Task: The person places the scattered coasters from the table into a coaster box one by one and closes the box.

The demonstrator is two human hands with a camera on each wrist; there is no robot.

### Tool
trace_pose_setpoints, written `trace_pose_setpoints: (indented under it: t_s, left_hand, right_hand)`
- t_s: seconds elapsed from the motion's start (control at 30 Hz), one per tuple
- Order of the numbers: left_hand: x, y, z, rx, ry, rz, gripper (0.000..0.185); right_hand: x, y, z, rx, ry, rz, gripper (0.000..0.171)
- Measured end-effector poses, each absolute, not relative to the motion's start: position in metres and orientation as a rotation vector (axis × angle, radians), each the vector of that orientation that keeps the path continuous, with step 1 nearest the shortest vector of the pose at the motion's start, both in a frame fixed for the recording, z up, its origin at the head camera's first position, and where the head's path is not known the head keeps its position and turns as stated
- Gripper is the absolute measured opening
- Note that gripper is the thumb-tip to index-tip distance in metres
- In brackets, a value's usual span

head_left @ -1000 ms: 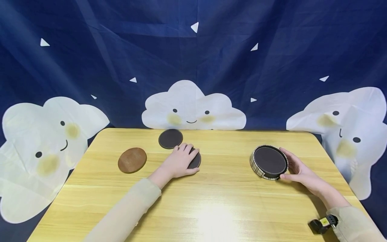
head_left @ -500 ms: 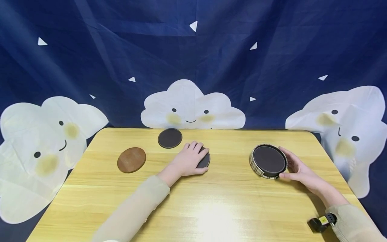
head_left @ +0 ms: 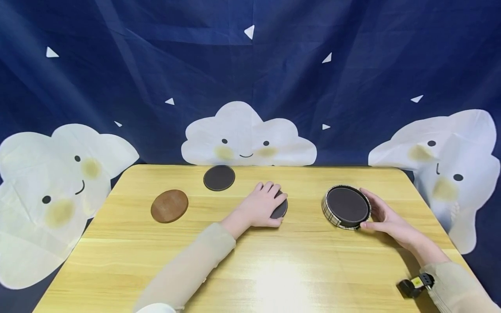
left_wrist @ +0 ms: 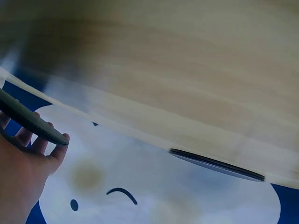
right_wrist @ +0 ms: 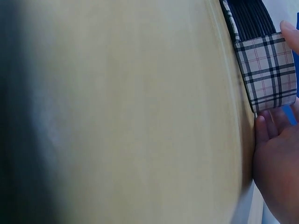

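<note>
A round black coaster [head_left: 280,207] is in the grip of my left hand [head_left: 263,206], whose palm covers much of it. In the left wrist view, fingers curl around that coaster's edge [left_wrist: 30,119], and it appears lifted off the table. At the right, my right hand [head_left: 387,219] holds the side of a round plaid coaster holder [head_left: 330,215], thumb in front and fingers behind. The top black coaster [head_left: 348,204] lies flat inside it. Through the holder's gap, the right wrist view shows a stack of several dark coasters [right_wrist: 254,18].
Another black coaster [head_left: 219,178] lies near the back edge of the wooden table [head_left: 219,256]. A brown coaster [head_left: 169,206] lies to the left. Behind the table hangs a dark blue curtain [head_left: 195,65] with cloud prints. A black wrist camera [head_left: 411,287] sits at the right sleeve.
My left hand has moved steadily to the right with the black coaster, toward the plaid holder. The right hand and the holder have stayed in place.
</note>
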State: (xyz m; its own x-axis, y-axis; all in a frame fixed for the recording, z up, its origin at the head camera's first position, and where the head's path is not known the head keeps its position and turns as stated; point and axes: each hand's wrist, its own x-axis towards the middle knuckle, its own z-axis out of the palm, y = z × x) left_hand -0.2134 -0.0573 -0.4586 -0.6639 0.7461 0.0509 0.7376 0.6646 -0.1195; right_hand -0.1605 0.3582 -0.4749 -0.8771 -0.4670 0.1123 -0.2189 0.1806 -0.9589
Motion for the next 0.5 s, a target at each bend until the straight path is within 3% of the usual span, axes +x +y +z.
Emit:
trace_pose_setpoints:
  t_s: [0.5]
  left_hand:
    - [-0.214, -0.028, -0.458, -1.300, -2.734, 0.138, 0.070]
  right_hand:
    - [-0.161, 0.358, -0.476, -0.667, 2.241, -1.780, 0.097]
